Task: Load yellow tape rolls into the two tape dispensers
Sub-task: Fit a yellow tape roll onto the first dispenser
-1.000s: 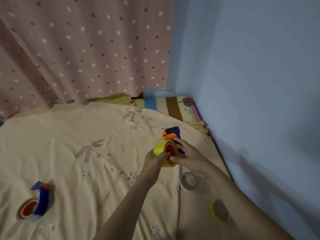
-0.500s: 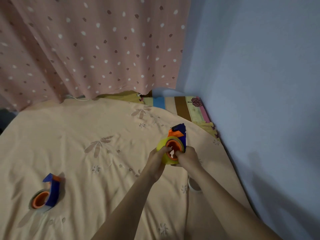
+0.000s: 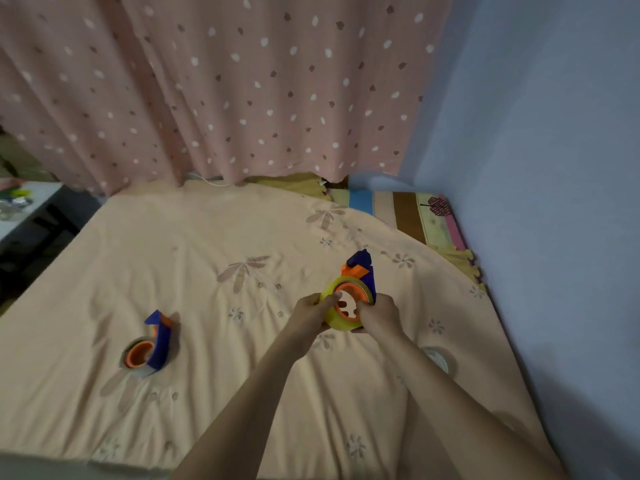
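Note:
A yellow tape roll [image 3: 337, 320] sits around the orange hub of a blue and orange tape dispenser [image 3: 362, 271], held up over the bed. My left hand [image 3: 310, 315] grips the roll's left side, thumb on its rim. My right hand [image 3: 379, 315] grips the roll and the dispenser from the right, fingertips at the orange hub. A second blue and orange dispenser [image 3: 152, 344] lies on the bed at the left with a pale clear roll on its hub. A whitish tape roll [image 3: 440, 360] lies partly hidden behind my right forearm.
The peach floral bedsheet [image 3: 207, 289] covers the bed. A pink dotted curtain [image 3: 225, 88] hangs behind, and a blue wall [image 3: 554, 168] runs along the right side. A striped mat [image 3: 415, 213] shows at the far right corner. A white table edge [image 3: 24, 209] is at far left.
The view has shifted left and pulled back. Both hands have closed in on the yellow roll, which now sits further onto the dispenser's orange hub.

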Available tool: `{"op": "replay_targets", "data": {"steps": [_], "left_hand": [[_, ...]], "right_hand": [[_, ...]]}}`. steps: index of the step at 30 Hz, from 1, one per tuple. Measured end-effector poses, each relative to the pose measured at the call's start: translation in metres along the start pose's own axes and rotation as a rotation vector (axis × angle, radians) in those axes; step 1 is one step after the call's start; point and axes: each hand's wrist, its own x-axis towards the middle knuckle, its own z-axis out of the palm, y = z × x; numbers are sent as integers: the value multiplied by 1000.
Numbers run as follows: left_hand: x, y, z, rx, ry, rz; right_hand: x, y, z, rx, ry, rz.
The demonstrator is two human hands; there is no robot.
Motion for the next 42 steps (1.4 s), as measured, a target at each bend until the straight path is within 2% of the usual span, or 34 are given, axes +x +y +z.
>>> {"op": "replay_targets", "data": {"steps": [7, 14, 22, 29, 35, 42], "left_hand": [[-44, -5, -38, 10, 176, 12], [-99, -15, -95, -18, 368, 1], [-151, -30, -174, -150, 478, 45], [-196, -33, -282, -224, 451, 115], [-233, -30, -382, -155, 390, 90], [-240, -16, -461, -123, 399, 30]], "right_hand": [[-28, -9, 35, -105, -152, -77], [-72, -17, 91, -92, -323, -119], [-125, -28, 169, -133, -453, -150], [-182, -54, 266, -136, -480, -169], [-230, -72, 353, -125, -487, -117], [-246, -92, 424, -154, -457, -133]]}}
